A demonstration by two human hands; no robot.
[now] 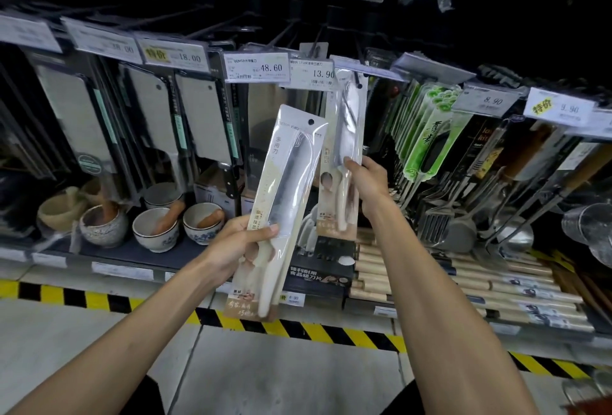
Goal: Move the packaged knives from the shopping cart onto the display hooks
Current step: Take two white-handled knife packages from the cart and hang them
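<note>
Head view: one knife pack (344, 150) is being held up by the right hand (367, 183), fingers curled round its middle, its hole at the hook (358, 80) beside the 13.90 price tag (313, 74).

A second knife pack (281, 202) is being gripped low by the left hand (238, 246), clear of the rack.

Hanging is judged in hand. Next, the hole is to be slid fully on.

Left hand (236, 246) knife pack (276, 212) before, left of right pack (344, 153).

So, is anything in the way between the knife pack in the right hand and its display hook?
Only the 13.90 price tag, overlapping the top left corner of the pack in the right hand. Whether its hanging hole is already on a hook cannot be told.
</note>
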